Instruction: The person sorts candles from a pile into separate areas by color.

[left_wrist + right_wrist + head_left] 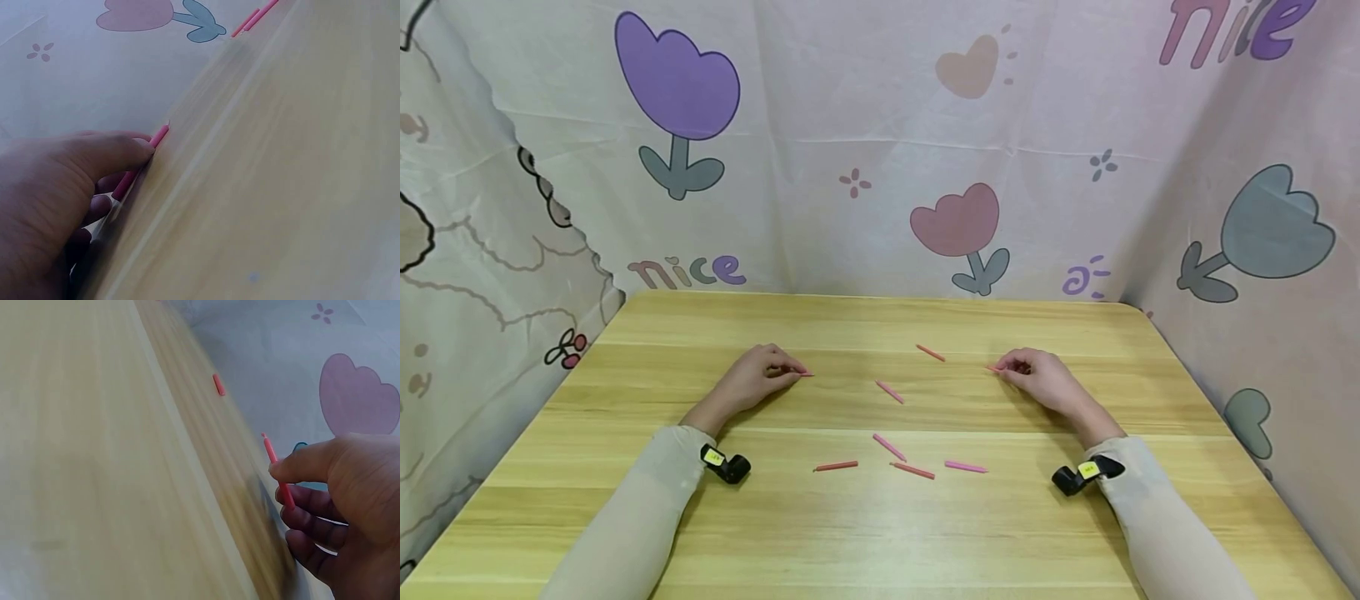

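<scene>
The fingers of the left hand [751, 379] pinch a pink stick [160, 135], its tip directed toward the right. The fingers of the right hand [1041, 382] pinch a red stick [270, 451], its tip directed toward the left. Both hands are located nearer the far edge of the desk [760, 542], one toward each side edge.

Six loose sticks lie between the hands and nearer the viewer. An orange-red stick [931, 353] lies closest to the far edge; a pink stick [890, 392] lies near it. Farther from that edge lie a second pink stick [887, 446], two red sticks [836, 467] [913, 472] and a third pink stick [966, 467]. A patterned cloth [820, 92] hangs behind the far edge.
</scene>
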Demonstrator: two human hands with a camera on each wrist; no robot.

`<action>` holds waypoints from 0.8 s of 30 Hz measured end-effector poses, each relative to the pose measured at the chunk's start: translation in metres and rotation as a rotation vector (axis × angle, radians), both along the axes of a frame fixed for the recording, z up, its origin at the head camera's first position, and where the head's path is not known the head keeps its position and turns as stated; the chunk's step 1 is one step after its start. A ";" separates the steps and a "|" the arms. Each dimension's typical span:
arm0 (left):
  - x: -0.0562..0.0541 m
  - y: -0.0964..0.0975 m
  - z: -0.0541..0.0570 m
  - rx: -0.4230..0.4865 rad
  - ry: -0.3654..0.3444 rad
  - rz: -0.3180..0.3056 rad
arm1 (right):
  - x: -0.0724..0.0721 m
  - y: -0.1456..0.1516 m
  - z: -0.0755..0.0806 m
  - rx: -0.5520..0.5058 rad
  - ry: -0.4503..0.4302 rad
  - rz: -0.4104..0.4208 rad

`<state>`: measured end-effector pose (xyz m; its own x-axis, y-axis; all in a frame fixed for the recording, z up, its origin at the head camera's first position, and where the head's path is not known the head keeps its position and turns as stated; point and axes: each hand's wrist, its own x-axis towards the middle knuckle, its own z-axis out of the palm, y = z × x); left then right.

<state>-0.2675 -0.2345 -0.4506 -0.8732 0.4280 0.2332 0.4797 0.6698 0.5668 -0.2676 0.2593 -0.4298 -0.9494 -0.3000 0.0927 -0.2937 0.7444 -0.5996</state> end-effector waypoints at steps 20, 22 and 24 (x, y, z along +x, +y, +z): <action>-0.001 -0.002 -0.005 0.013 0.011 0.001 | 0.002 0.006 -0.003 0.024 -0.002 0.055; -0.001 -0.001 -0.004 0.012 0.004 0.005 | 0.002 0.006 -0.003 0.024 -0.001 0.058; -0.001 -0.001 -0.004 0.016 0.001 0.008 | 0.002 0.006 -0.003 0.023 0.002 0.060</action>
